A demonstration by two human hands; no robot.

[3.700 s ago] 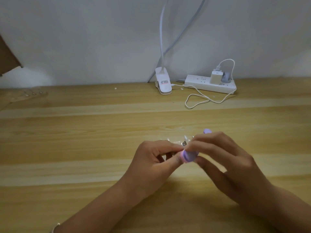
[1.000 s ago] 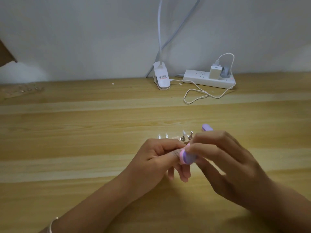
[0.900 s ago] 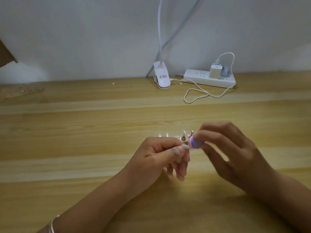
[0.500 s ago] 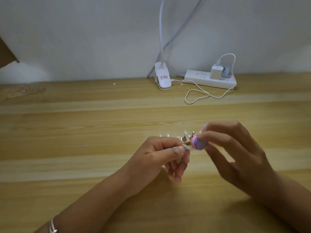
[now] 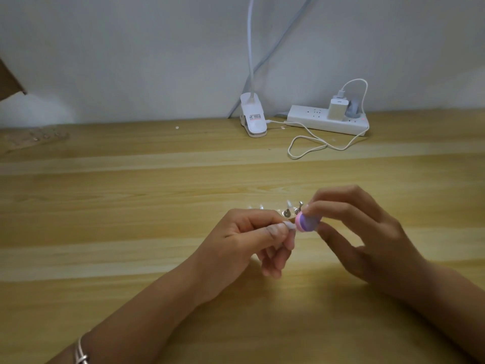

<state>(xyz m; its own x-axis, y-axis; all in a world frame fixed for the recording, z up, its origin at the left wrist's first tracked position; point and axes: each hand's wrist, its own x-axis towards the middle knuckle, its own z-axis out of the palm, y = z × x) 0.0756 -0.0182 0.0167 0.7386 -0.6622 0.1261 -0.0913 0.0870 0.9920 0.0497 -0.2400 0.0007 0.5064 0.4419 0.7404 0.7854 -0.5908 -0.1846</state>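
Hands meet above the middle of the wooden surface [image 5: 131, 206]: the right hand [image 5: 367, 232] pinches a small purple piece [image 5: 307, 222] with a pink rim between thumb and fingertips, its other fingers loosely spread, while the left hand [image 5: 246, 240] presses thumb and forefinger together on a pale bit [image 5: 290, 226] too small to identify, its tip touching or just short of the pink rim. The left hand's remaining fingers curl under. Just behind the purple piece, a few metal studs [image 5: 286, 212] stand on the surface in a short row. Along the far edge, against the wall, sit a white lamp clip [image 5: 253, 119] and a power strip [image 5: 315, 121] carrying a charger [image 5: 338, 109], whose cable [image 5: 309, 148] loops forward across the wood. A bracelet [image 5: 81, 355] circles the left wrist at the near edge.
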